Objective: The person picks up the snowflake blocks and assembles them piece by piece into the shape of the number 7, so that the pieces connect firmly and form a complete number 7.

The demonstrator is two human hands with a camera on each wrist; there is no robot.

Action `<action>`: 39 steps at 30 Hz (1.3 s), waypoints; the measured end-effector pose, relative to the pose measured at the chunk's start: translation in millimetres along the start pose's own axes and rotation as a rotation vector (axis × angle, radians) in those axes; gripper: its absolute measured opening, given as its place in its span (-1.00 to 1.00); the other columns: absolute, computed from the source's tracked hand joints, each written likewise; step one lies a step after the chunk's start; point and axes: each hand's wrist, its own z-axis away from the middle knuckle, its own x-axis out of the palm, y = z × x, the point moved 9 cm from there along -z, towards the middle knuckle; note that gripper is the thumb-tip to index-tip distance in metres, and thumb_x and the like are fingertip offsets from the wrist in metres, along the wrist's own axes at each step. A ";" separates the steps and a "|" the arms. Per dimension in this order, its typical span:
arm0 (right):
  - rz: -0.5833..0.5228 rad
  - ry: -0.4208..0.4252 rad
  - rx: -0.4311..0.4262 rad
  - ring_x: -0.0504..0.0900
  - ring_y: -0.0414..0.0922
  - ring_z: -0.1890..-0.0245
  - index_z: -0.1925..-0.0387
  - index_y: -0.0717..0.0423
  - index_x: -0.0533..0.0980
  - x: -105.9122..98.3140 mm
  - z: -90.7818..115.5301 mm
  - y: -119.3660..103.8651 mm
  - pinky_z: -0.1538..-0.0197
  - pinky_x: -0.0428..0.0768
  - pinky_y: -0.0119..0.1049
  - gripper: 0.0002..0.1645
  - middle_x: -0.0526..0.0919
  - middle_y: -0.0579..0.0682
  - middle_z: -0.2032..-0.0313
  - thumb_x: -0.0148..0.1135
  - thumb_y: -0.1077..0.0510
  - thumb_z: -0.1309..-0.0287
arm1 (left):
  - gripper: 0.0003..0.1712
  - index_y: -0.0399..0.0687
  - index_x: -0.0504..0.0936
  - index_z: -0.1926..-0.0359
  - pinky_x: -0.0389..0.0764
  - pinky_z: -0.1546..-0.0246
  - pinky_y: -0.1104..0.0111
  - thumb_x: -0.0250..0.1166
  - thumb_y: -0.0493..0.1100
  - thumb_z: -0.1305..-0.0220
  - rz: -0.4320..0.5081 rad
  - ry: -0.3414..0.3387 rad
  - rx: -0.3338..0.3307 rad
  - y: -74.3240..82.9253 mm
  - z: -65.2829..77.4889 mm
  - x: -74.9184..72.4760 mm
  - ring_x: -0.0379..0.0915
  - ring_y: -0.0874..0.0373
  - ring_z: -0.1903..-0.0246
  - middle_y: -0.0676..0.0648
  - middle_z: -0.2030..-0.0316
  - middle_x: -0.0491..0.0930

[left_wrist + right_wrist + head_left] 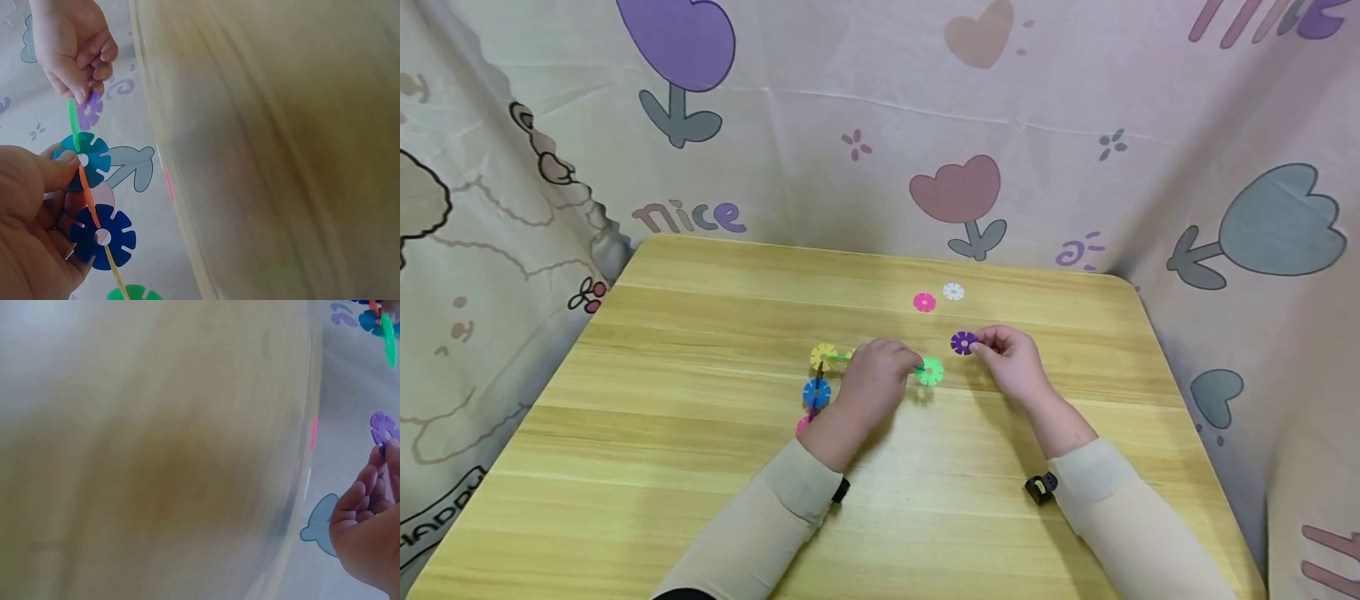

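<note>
My left hand (876, 379) pinches a teal notched disc (97, 156) in a chain of interlocked plastic snowflake discs. The light green disc (931, 372) ends the chain on the right. In the left wrist view an orange disc (89, 197) joins the teal one to a dark blue disc (119, 240). A yellow disc (820, 353), a blue disc (812, 395) and a partly hidden pink disc (802, 426) trail to the left. My right hand (1015, 367) pinches a purple disc (961, 342) between thumb and fingers, apart from the green one.
A loose pink disc (924, 302) and a white disc (953, 292) lie farther back on the wooden table (715, 517). Printed cloth (820, 192) hangs behind the table and at its sides.
</note>
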 end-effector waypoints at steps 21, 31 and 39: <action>-0.017 -0.090 -0.124 0.52 -0.10 0.43 0.24 0.34 0.68 10.4 33.5 -17.0 0.39 0.52 -0.41 -0.93 0.73 0.18 0.34 0.39 0.46 -0.25 | -0.81 0.01 0.85 0.09 0.63 -0.11 0.04 0.30 -0.24 -0.53 0.030 0.004 -0.046 -4.1 2.5 -0.6 0.67 -0.01 -0.01 0.01 0.08 0.79; 0.048 -0.076 -0.154 0.49 -0.10 0.47 0.29 0.25 0.71 14.6 37.7 -23.2 0.42 0.48 -0.39 -0.90 0.71 0.02 0.42 0.45 0.45 -0.20 | -0.81 0.02 0.84 0.10 0.63 -0.11 0.03 0.29 -0.23 -0.54 0.037 -0.008 -0.054 -4.4 2.9 -0.3 0.67 -0.01 0.00 0.00 0.08 0.79; 0.071 -0.071 -0.184 0.50 -0.10 0.47 0.29 0.23 0.71 18.9 38.2 -26.8 0.43 0.49 -0.40 -0.89 0.70 0.00 0.43 0.46 0.44 -0.19 | -0.81 0.02 0.85 0.12 0.63 -0.09 0.03 0.30 -0.26 -0.52 0.058 0.015 -0.050 -3.8 3.4 -3.6 0.67 -0.02 0.02 0.00 0.10 0.79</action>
